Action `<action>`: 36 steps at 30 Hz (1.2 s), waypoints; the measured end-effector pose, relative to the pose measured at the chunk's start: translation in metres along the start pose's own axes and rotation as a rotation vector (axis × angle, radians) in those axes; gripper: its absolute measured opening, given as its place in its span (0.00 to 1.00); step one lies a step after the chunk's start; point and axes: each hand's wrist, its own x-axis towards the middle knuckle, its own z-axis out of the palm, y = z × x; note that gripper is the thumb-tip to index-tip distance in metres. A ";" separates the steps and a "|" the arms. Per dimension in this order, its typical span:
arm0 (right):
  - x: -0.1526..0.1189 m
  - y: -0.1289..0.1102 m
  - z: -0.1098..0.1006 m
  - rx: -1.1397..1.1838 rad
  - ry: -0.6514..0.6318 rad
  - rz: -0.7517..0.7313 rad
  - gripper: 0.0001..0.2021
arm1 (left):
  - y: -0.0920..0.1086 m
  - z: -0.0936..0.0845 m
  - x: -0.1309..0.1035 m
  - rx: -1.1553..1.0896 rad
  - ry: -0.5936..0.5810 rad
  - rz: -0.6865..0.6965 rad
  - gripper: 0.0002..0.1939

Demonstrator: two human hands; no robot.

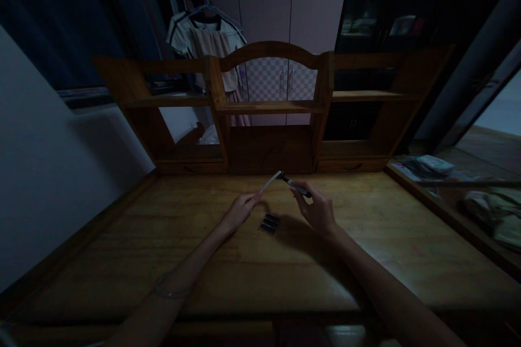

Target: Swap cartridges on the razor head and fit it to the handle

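A thin pale strip (270, 181) slants up and to the right from the closed fingers of my left hand (240, 211). My right hand (316, 210) grips a slim razor-like tool (297, 186) with a dark head and a greyish handle. The tool's head meets or nearly meets the upper end of the strip; contact is too small to tell. On the wooden desk (195, 260), below and between my hands, lies a small pack of dark items (270, 223) in several rows.
A wooden shelf unit (268, 107) stands along the desk's back edge. At the left is a wall (65, 173). Papers and packets (427, 166) lie beyond the desk's right edge, with a pale bag (492, 214) nearer. Clothes (211, 43) hang behind the shelves.
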 end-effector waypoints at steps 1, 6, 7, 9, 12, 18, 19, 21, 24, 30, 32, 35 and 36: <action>0.000 0.000 0.001 0.005 -0.011 -0.011 0.07 | -0.001 0.000 0.000 -0.002 0.001 -0.001 0.26; -0.003 0.000 0.004 0.027 -0.059 -0.045 0.08 | -0.002 0.000 0.000 0.030 0.033 0.003 0.26; -0.003 0.000 0.004 0.029 -0.065 -0.045 0.08 | -0.002 -0.001 0.000 0.046 0.044 0.011 0.27; -0.004 0.000 0.004 0.029 -0.062 -0.037 0.08 | -0.001 -0.002 0.001 0.082 0.072 0.040 0.27; -0.003 0.000 0.004 0.031 -0.042 -0.016 0.07 | 0.000 -0.003 0.002 0.139 0.099 0.092 0.27; -0.003 0.000 0.004 0.035 0.000 0.040 0.07 | 0.000 -0.003 0.001 0.174 0.065 0.115 0.28; -0.003 0.000 0.003 0.033 0.009 0.046 0.07 | 0.000 -0.003 0.001 0.171 0.062 0.116 0.28; -0.003 0.001 0.003 0.028 0.022 0.055 0.07 | 0.000 -0.003 0.001 0.164 0.062 0.115 0.28; -0.003 0.001 0.003 0.021 0.038 0.063 0.07 | 0.002 -0.003 0.000 0.146 0.047 0.116 0.29; -0.003 0.003 0.003 0.018 0.048 0.065 0.08 | 0.002 -0.003 0.000 0.141 0.026 0.103 0.28; -0.002 0.003 0.003 0.018 0.064 0.071 0.08 | 0.001 -0.002 0.000 0.165 0.035 0.103 0.28; -0.001 0.003 0.003 0.018 0.089 0.091 0.08 | 0.001 -0.003 0.000 0.216 0.086 0.119 0.28; -0.001 0.003 0.002 0.019 0.091 0.099 0.08 | 0.001 -0.004 -0.001 0.236 0.109 0.121 0.28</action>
